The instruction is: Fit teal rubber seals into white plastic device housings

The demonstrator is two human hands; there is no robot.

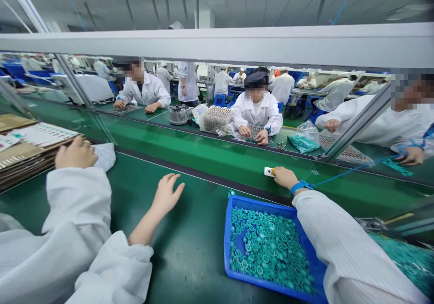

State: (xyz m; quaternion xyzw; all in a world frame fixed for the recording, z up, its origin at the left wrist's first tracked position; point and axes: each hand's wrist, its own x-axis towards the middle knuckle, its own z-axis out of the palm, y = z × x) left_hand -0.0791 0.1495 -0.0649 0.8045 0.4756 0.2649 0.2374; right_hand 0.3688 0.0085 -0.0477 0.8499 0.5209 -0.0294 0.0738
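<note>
My left hand (166, 193) hovers over or rests on the dark green tabletop (183, 249), its fingers apart and nothing in it. Over the brighter green strip beyond the table edge, my right hand (285, 177) reaches forward, fingers closed on a small white piece (269, 172) with a dark mark and a bit of yellow. A blue strap (301, 186) with a cord circles my right wrist. Below that arm sits a blue tray (228, 236) of many small teal rings (261, 249). A few teal pieces (231, 193) lie just outside its far corner.
At left, a co-worker's hand (76, 154) is beside stacked cardboard sheets (40, 152) and a white plastic bag (105, 156). Across the strip, co-workers in white coats handle trays. A bag of teal parts (304, 139) lies there. Slanted metal posts (359, 118) frame the line.
</note>
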